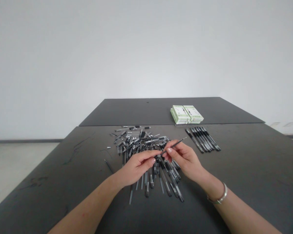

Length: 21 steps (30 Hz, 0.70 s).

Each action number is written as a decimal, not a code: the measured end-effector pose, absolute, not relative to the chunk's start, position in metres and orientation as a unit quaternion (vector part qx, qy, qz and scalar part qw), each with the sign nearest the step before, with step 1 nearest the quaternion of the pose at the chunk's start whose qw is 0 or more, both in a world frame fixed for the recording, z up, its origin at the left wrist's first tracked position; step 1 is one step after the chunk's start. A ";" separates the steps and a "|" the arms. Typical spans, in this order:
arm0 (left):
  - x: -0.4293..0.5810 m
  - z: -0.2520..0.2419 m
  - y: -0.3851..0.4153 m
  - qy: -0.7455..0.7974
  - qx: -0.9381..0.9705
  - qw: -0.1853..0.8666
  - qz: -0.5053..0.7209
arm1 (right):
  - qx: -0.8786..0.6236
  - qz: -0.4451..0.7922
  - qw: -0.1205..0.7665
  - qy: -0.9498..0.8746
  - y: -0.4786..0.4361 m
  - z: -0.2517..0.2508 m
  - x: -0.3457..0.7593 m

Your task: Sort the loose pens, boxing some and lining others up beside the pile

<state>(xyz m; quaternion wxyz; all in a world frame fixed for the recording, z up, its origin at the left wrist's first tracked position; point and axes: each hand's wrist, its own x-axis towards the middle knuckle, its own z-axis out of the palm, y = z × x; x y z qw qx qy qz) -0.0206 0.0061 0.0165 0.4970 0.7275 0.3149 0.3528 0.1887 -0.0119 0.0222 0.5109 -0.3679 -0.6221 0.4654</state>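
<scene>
My left hand and my right hand meet above a heap of black and clear pen parts on a dark table. Both pinch one thin dark pen refill, which slants up to the right from the left fingertips past the right fingers. The left hand also seems to hold a small dark piece at the refill's lower end. A silver bracelet circles my right wrist.
A neat row of assembled black pens lies to the right of the heap. Behind it sit two green-and-white boxes, on a second dark table. A white wall stands beyond.
</scene>
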 end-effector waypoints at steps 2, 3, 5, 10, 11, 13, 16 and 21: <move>-0.019 0.018 0.006 0.323 0.729 0.490 0.352 | -0.373 0.472 0.492 -0.629 -0.012 0.019 0.186; -0.018 0.019 0.005 0.324 0.730 0.489 0.351 | -0.378 0.476 0.485 -0.629 -0.012 0.018 0.185; -0.017 0.021 0.004 0.322 0.728 0.493 0.351 | -0.382 0.492 0.478 -0.619 -0.012 0.017 0.183; -0.018 0.019 0.005 0.328 0.711 0.503 0.365 | -0.350 0.511 0.529 -0.580 -0.010 0.021 0.186; -0.018 0.018 0.006 0.328 0.712 0.505 0.361 | -0.350 0.509 0.539 -0.574 -0.010 0.022 0.186; -0.019 0.016 0.006 0.328 0.714 0.507 0.355 | -0.361 0.502 0.541 -0.571 -0.009 0.024 0.187; -0.019 0.016 0.007 0.331 0.714 0.506 0.352 | -0.374 0.497 0.528 -0.578 -0.010 0.026 0.186; -0.020 0.015 0.007 0.339 0.701 0.515 0.358 | -0.370 0.493 0.543 -0.571 -0.008 0.026 0.187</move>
